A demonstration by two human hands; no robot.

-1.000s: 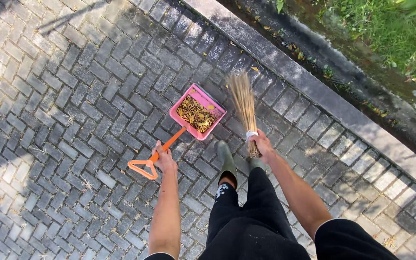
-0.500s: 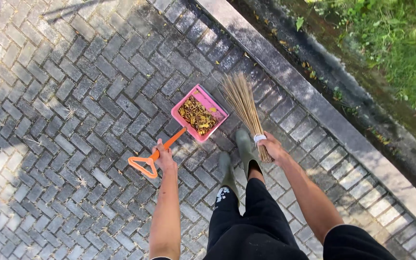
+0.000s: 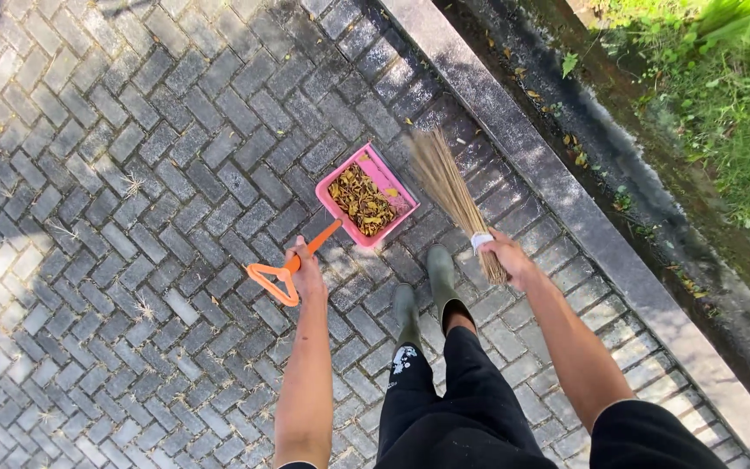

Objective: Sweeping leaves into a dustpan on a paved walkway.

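My left hand (image 3: 307, 274) grips the orange handle (image 3: 284, 272) of a pink dustpan (image 3: 388, 183), carried above the brick paving. Dry yellow-brown leaves (image 3: 360, 200) fill the pan. My right hand (image 3: 507, 258) holds a short straw broom (image 3: 446, 184) by its bound end, bristles fanning up and away towards the curb. The broom's bristles hang just right of the dustpan. My two dark green boots (image 3: 441, 276) are below the pan, mid-stride, under black trousers.
Grey herringbone brick paving (image 3: 132, 217) covers the left. A concrete curb (image 3: 557, 187) runs diagonally at right, with a dirty gutter (image 3: 653, 174) holding scattered leaves and grass (image 3: 731, 95) beyond it. Small straw bits lie on the bricks.
I have stepped forward along the curb; the boots swapped lead. Dustpan and broom stay held in the same hands, shifted slightly right in view.
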